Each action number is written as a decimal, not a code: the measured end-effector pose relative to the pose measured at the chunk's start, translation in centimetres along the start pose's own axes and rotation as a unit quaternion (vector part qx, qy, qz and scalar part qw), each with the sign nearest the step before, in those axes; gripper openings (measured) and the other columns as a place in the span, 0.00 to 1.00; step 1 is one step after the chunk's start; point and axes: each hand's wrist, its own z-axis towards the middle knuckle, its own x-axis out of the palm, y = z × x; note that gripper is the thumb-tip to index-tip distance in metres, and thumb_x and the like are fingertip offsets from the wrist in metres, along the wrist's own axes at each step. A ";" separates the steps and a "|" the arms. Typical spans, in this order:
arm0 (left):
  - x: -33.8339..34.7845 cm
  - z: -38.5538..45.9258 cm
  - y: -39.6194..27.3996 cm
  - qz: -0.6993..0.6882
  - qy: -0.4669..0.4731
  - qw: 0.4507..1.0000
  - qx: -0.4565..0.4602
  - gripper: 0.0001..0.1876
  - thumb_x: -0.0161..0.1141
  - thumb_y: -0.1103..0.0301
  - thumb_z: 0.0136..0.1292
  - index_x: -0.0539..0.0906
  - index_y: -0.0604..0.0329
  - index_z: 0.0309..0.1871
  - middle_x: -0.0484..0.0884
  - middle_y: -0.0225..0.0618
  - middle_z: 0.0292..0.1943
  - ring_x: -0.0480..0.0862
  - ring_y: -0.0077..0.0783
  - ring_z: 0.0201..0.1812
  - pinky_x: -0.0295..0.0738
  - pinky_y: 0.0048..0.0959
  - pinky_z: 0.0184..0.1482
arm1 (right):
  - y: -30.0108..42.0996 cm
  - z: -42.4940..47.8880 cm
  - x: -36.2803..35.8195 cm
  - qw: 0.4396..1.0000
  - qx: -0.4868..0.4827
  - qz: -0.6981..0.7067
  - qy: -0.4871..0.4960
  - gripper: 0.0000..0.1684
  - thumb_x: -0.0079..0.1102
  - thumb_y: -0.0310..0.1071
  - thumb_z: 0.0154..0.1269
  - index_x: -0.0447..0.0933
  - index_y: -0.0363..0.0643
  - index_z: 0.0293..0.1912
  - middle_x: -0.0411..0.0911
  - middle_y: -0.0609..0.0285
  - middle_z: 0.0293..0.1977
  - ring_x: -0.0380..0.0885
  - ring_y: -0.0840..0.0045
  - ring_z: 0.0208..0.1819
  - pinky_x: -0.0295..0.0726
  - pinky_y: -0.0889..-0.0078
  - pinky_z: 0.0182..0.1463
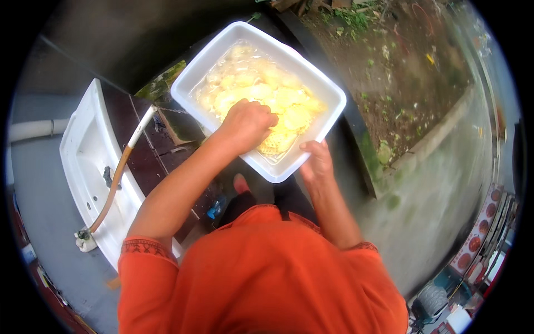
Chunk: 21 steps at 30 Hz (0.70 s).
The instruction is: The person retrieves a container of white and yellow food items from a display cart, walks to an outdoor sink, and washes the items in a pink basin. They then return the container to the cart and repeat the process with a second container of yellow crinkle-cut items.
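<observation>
In front of me a white plastic basin [323, 89] is held up, slightly tilted. It contains cloudy water and many pale yellow slices [288, 106], likely potato; some near the closest corner have a waffle-like lattice cut. My right hand [318, 162] grips the rim at the near right side, thumb over the edge, fingers underneath. Over the near rim reaches my left hand [250, 125], its fingers curled above or among the slices. The fingertips are hidden, so whether it holds any slices cannot be made out.
At left stands a white ceramic sink [85, 142]. A brown hose [118, 179] with a white pipe end [142, 126] arches over it, a thin water stream leaving its tip. Soil bed [388, 79] with a low concrete kerb [429, 125] lies right. A blue object [216, 208] is near my feet.
</observation>
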 end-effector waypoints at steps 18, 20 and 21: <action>5.9 2.0 3.2 0.002 -0.003 0.997 0.082 0.05 0.61 0.71 0.44 0.75 0.59 0.21 0.76 0.39 0.22 0.78 0.42 0.27 0.73 0.37 0.30 | -1.7 2.4 -3.2 1.000 -0.014 -0.017 -0.022 0.40 0.52 0.18 0.41 0.58 0.35 0.60 0.69 0.53 0.51 0.70 0.65 0.53 0.70 0.65 0.57; 6.2 2.1 3.3 -0.004 -0.006 0.998 0.068 0.05 0.61 0.71 0.44 0.75 0.58 0.22 0.76 0.40 0.22 0.79 0.42 0.27 0.73 0.37 0.30 | -1.6 2.7 -3.4 1.000 -0.014 -0.014 -0.016 0.40 0.52 0.18 0.41 0.58 0.35 0.60 0.69 0.53 0.51 0.70 0.65 0.53 0.70 0.65 0.57; 6.4 2.1 3.3 -0.006 -0.004 0.998 0.056 0.05 0.61 0.71 0.44 0.76 0.58 0.22 0.77 0.41 0.22 0.79 0.43 0.27 0.73 0.37 0.30 | -1.6 2.8 -3.5 1.000 -0.014 -0.015 -0.016 0.40 0.52 0.18 0.41 0.58 0.35 0.60 0.69 0.53 0.51 0.70 0.65 0.54 0.70 0.65 0.57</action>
